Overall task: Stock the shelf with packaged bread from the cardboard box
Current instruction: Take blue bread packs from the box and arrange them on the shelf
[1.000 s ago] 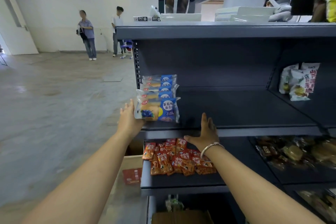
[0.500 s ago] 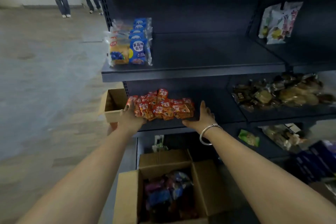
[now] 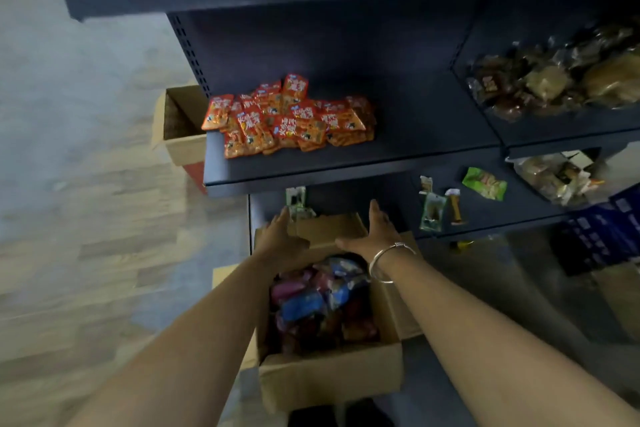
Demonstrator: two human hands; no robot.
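Red snack packets [image 3: 287, 118] lie mid-frame on the dark shelf [image 3: 311, 166]. Below, the cardboard box [image 3: 329, 378] holds bread packages [image 3: 318, 298]. Left hand [image 3: 280, 243] and right hand [image 3: 374, 236] hover above its far edge, fingers straight, holding nothing.

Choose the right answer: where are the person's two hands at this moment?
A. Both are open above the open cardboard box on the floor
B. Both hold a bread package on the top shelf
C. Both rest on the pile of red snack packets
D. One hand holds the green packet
A: the left hand and right hand are open and hold nothing, reaching over the far end of the cardboard box full of packages.
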